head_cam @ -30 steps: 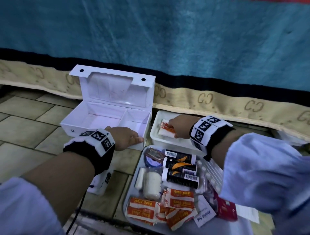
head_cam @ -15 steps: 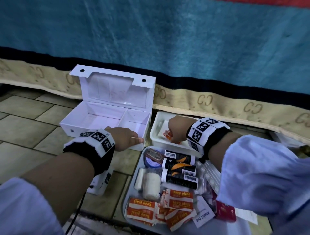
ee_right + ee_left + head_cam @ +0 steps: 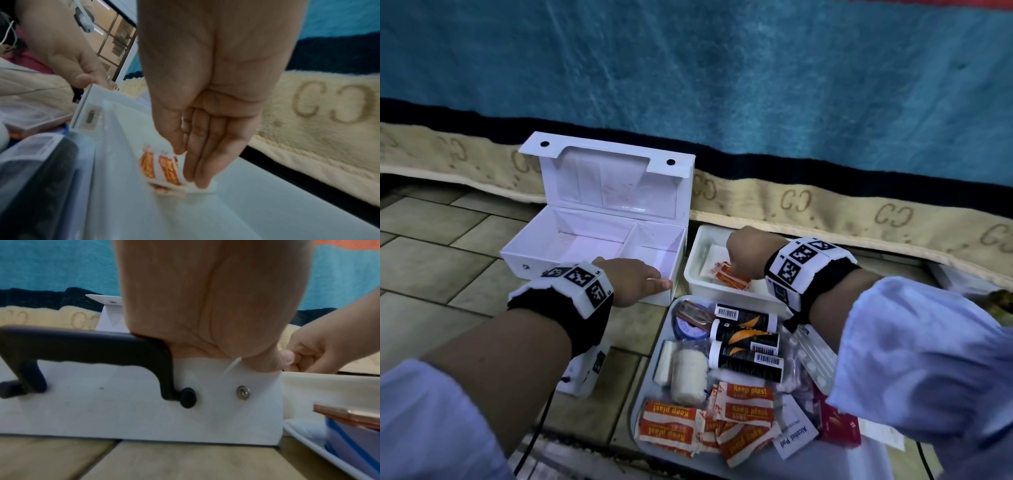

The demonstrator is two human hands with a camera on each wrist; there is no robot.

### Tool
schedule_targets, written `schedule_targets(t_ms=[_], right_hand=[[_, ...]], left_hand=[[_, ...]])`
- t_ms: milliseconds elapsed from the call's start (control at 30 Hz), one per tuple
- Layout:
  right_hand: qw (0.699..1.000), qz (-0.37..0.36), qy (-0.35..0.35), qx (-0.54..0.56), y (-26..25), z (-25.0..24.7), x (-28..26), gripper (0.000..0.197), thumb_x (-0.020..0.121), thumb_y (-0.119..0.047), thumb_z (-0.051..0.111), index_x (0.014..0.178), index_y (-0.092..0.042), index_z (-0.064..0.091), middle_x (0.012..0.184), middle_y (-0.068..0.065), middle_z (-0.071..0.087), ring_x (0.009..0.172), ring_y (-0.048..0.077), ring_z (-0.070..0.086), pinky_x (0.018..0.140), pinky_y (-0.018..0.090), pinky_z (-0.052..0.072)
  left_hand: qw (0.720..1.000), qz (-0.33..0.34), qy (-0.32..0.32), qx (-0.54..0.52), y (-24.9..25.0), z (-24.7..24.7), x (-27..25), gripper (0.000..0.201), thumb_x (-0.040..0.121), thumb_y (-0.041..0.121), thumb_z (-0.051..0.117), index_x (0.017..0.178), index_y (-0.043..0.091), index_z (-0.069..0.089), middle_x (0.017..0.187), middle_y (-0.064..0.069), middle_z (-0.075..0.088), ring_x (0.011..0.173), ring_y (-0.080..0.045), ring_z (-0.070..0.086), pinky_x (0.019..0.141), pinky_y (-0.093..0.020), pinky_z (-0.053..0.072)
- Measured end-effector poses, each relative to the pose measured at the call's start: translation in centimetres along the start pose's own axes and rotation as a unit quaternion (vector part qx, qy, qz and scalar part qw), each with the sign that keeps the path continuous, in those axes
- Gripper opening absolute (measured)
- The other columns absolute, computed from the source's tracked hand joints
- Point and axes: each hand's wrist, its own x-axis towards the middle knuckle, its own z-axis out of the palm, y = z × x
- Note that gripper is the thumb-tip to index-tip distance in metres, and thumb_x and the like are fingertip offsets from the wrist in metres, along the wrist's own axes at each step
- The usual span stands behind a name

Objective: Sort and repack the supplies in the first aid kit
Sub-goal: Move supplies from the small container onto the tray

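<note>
The white first aid box (image 3: 571, 246) stands open on the tiled floor, lid up, both compartments bare. My left hand (image 3: 654, 281) grips its front wall near the right corner, beside the black handle (image 3: 86, 344); the thumb (image 3: 269, 363) lies on the rim. To the right sits a small white bin (image 3: 697, 250). My right hand (image 3: 739, 270) reaches down into it. Thumb and fingers (image 3: 205, 162) pinch a small bunch of orange-and-white plaster packets (image 3: 162, 170), low over the bin's floor.
A white tray (image 3: 640, 404) in front holds three black tubes (image 3: 746, 337), a gauze roll (image 3: 688, 377), several loose plaster packets (image 3: 722, 421), an alcohol pad (image 3: 794, 438), blister packs and a round blue tin (image 3: 690, 329). A blue and cream blanket (image 3: 825, 85) hangs behind.
My right hand has moved with the plaster packets toward the near side of the bin and slightly lower. The left hand has stayed on the box.
</note>
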Motion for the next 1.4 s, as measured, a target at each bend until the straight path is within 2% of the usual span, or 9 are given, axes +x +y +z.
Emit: schedule_targets(t_ms=[200,300,533,633,733,833,933,1233,1400], right_hand=[[0.988,0.084,0.114,0.053,1.8,-1.9,-1.5,0.013,0.089,-0.010,0.050,0.096,-0.003,0.059,0.071,0.004,0.047,0.059,0.020,0.047,0.047,0.024,0.034],[0.977,0.099,0.149,0.118,3.0,-2.3,-2.4,0.013,0.088,-0.010,0.050,0.094,-0.001,0.057,0.069,0.006,0.044,0.058,0.021,0.048,0.044,0.022,0.033],[0.998,0.019,-0.021,0.048,2.1,1.0,-1.6,0.038,0.085,-0.034,0.067,0.107,-0.003,0.066,0.106,0.009,0.067,0.096,0.025,0.064,0.072,0.028,0.048],[0.999,0.023,-0.015,0.024,1.5,2.2,-0.2,0.016,0.083,-0.021,0.067,0.075,-0.007,0.065,0.079,0.006,0.065,0.064,0.020,0.057,0.059,0.026,0.045],[0.999,0.028,0.005,0.045,1.1,2.7,0.2,0.038,0.087,-0.018,0.059,0.053,-0.011,0.043,0.057,0.006,0.049,0.047,0.016,0.038,0.054,0.025,0.040],[0.999,0.024,-0.009,0.042,1.2,2.1,-0.1,0.019,0.088,-0.019,0.060,0.076,-0.005,0.066,0.078,0.008,0.064,0.072,0.025,0.062,0.072,0.028,0.048],[0.996,0.030,-0.018,0.086,2.1,1.9,0.1,0.025,0.085,-0.015,0.062,0.104,-0.001,0.070,0.108,0.012,0.070,0.100,0.027,0.065,0.084,0.033,0.053],[0.968,0.081,0.142,0.188,4.2,0.5,-2.0,0.014,0.082,-0.011,0.059,0.092,-0.003,0.065,0.096,0.015,0.068,0.090,0.029,0.063,0.072,0.033,0.053],[0.925,0.060,0.241,0.289,5.5,-1.2,-5.3,0.010,0.081,-0.011,0.061,0.086,-0.011,0.069,0.086,0.010,0.069,0.075,0.022,0.064,0.061,0.028,0.051]], left_hand=[[1.000,0.013,0.004,-0.003,-0.1,0.1,0.4,0.051,0.095,0.057,0.019,0.114,0.025,0.054,0.120,0.000,0.055,0.116,-0.022,0.048,0.100,-0.044,0.032],[1.000,0.013,0.005,-0.005,-0.6,0.4,0.9,0.045,0.093,0.060,0.019,0.105,0.031,0.053,0.109,0.003,0.052,0.114,-0.022,0.049,0.104,-0.048,0.032],[1.000,-0.005,0.010,-0.013,-0.6,0.5,1.1,0.038,0.091,0.061,0.020,0.072,0.037,0.041,0.093,0.004,0.047,0.095,-0.019,0.047,0.102,-0.048,0.035],[1.000,-0.002,0.007,-0.012,-0.7,0.4,0.8,0.037,0.088,0.065,0.018,0.087,0.039,0.045,0.104,0.003,0.053,0.108,-0.022,0.051,0.103,-0.049,0.034],[1.000,0.003,0.004,-0.012,-0.6,0.5,0.6,0.045,0.090,0.064,0.019,0.100,0.034,0.051,0.117,0.001,0.056,0.113,-0.022,0.050,0.104,-0.048,0.033],[1.000,0.002,0.008,-0.017,-0.6,0.5,0.7,0.042,0.091,0.062,0.020,0.087,0.035,0.052,0.109,0.001,0.056,0.108,-0.022,0.051,0.103,-0.048,0.034],[1.000,0.000,0.007,-0.023,-0.5,0.4,0.7,0.038,0.093,0.060,0.020,0.078,0.034,0.044,0.100,0.003,0.052,0.104,-0.021,0.051,0.102,-0.048,0.034],[1.000,0.015,0.009,-0.011,-0.6,0.3,0.6,0.052,0.093,0.060,0.020,0.118,0.029,0.054,0.121,0.001,0.054,0.117,-0.022,0.048,0.105,-0.049,0.031],[1.000,0.021,0.005,-0.014,-0.4,0.3,0.5,0.050,0.095,0.055,0.020,0.118,0.026,0.053,0.125,-0.002,0.054,0.115,-0.021,0.048,0.106,-0.045,0.032]])
